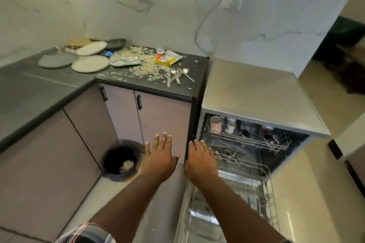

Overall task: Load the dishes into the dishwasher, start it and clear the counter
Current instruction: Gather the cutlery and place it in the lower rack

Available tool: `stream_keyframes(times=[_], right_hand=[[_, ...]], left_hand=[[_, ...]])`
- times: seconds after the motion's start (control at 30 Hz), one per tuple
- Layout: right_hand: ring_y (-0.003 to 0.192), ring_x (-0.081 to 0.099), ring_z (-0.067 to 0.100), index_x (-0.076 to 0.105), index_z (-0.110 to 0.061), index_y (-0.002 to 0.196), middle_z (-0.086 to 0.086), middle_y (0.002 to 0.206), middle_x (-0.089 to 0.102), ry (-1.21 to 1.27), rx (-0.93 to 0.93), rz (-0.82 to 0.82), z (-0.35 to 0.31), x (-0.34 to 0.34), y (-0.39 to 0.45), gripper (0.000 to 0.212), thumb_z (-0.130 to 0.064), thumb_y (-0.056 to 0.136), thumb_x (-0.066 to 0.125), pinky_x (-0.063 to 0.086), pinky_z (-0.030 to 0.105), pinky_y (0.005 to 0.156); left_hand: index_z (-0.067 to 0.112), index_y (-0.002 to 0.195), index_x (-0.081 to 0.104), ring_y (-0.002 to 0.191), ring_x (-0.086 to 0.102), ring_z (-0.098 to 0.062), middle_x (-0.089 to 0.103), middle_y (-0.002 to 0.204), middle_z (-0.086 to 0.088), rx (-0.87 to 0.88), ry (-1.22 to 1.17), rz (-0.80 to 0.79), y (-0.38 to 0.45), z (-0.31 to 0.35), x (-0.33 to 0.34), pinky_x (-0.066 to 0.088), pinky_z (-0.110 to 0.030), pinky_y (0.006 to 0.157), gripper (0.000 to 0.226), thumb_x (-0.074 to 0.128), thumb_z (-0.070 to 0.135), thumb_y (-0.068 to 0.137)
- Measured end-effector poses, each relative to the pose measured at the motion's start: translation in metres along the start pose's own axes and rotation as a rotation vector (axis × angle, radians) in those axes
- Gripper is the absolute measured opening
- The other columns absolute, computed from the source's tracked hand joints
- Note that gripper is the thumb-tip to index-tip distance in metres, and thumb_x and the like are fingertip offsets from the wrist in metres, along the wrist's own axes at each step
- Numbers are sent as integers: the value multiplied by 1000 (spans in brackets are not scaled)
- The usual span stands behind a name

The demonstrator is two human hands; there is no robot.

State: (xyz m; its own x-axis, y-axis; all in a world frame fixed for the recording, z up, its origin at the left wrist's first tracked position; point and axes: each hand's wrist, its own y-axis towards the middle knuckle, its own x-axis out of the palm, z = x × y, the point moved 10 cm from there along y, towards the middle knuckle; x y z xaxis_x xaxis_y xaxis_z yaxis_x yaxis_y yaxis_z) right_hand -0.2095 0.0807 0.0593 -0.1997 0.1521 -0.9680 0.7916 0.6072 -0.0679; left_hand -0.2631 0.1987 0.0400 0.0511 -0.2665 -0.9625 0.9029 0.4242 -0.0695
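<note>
Neither grip holds anything: the left hand (161,159) and the right hand (199,161) both reach forward with fingers straight and spread, palms down, at about 6 o'clock in the view.

Far left, at about 10 o'clock on the dark table (35,89), lie the plates (90,63): I count four flat ones, a grey one and three pale ones, with a dark bowl (116,43) behind them. They look stiff, breakable and probably slick with scraps, so a hold at the rim, one at a time, seems safest.

Toward 12 o'clock, spilled flakes (142,67) and wrappers (168,58) cover the table; both look light and loose.

Beside them lies the cutlery (178,75), perhaps four pieces, thin and hard; I would lift them by the handles.

On the floor at 7 o'clock stands one bin (120,162).

At 3 o'clock the dishwasher (256,94) stands open, lower rack (243,175) pulled out, two cups (222,124) in the upper rack.
</note>
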Motion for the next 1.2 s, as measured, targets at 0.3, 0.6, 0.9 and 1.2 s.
stream_keyframes(times=[0.3, 0.6, 0.9, 1.2], right_hand=[[154, 15, 27, 20, -14, 159, 10, 165, 22, 40, -57, 27, -167, -7, 77, 72, -38, 98, 51, 14, 45, 125], [153, 19, 24, 23, -16, 158, 7, 163, 27, 41, -42, 51, -195, -8, 149, 68, -30, 99, 54, 16, 43, 124], [142, 39, 23, 36, -15, 152, 7, 153, 44, 94, 40, 69, -146, -23, 279, 59, -33, 98, 52, 35, 39, 116], [107, 62, 25, 61, -19, 122, 5, 117, 66, 259, 261, 90, -55, -42, 372, 36, -37, 92, 55, 53, 39, 88]], left_hand=[[21, 159, -7, 152, -19, -23, -16, 167, 0, -79, -44, 57, 32, -159, -81, -11, -52, 122, 75, 32, 52, 104], [21, 159, -6, 152, -18, -23, -13, 167, -1, -45, -69, 47, 100, -191, -103, -12, -50, 120, 74, 32, 51, 104], [18, 161, 4, 155, -5, -21, 2, 169, -1, 43, -125, 56, 239, -168, -109, -1, -47, 125, 67, 35, 40, 106], [15, 153, 35, 132, 50, -25, 52, 145, -11, 32, -368, 14, 352, -134, -102, 43, -40, 108, 54, 49, 27, 102]])
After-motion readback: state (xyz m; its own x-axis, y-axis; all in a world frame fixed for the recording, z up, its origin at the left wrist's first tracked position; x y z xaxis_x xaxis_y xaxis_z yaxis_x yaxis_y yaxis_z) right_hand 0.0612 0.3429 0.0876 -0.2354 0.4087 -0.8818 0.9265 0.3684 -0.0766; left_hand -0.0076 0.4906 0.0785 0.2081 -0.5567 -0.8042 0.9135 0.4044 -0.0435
